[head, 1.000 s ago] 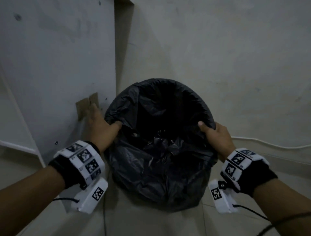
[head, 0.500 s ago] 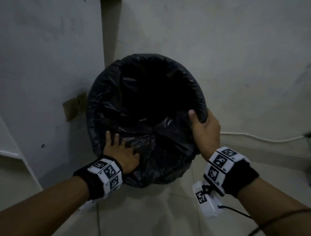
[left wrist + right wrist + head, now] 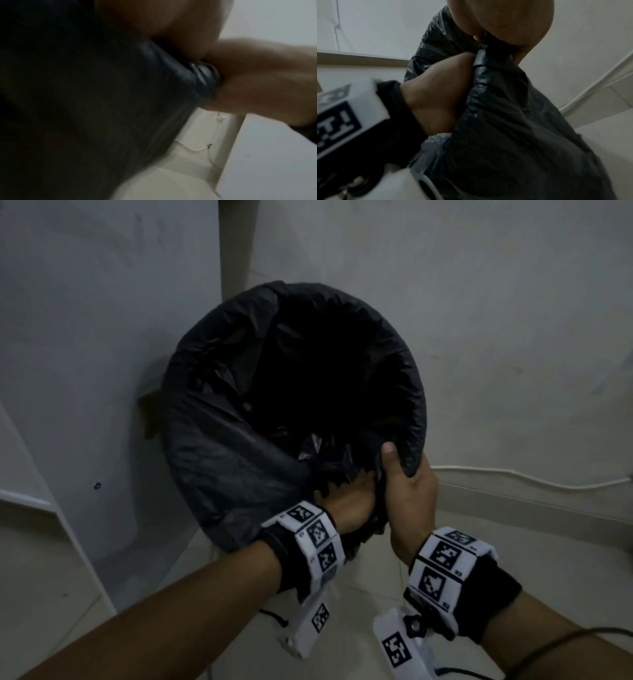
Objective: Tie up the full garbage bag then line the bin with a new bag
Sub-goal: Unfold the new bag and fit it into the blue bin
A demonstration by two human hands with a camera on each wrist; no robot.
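- At the bin's near rim, right hand (image 3: 409,498) grips gathered bag (image 3: 239,419) plastic.
- Left hand (image 3: 349,501), touching it, clutches the same bunch.

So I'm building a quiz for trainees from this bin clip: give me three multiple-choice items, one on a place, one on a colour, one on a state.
1. Where do both hands hold the garbage bag?
A. far rim
B. near rim
C. bottom

2. What colour is the bag?
A. white
B. blue
C. black

3. What state is the bag's mouth in?
A. knotted shut
B. open, partly gathered
C. taped

Key:
1 B: the left hand and right hand meet at the edge nearest the person.
2 C: the plastic is black in all views.
3 B: the far rim still gapes wide, with no knot seen.
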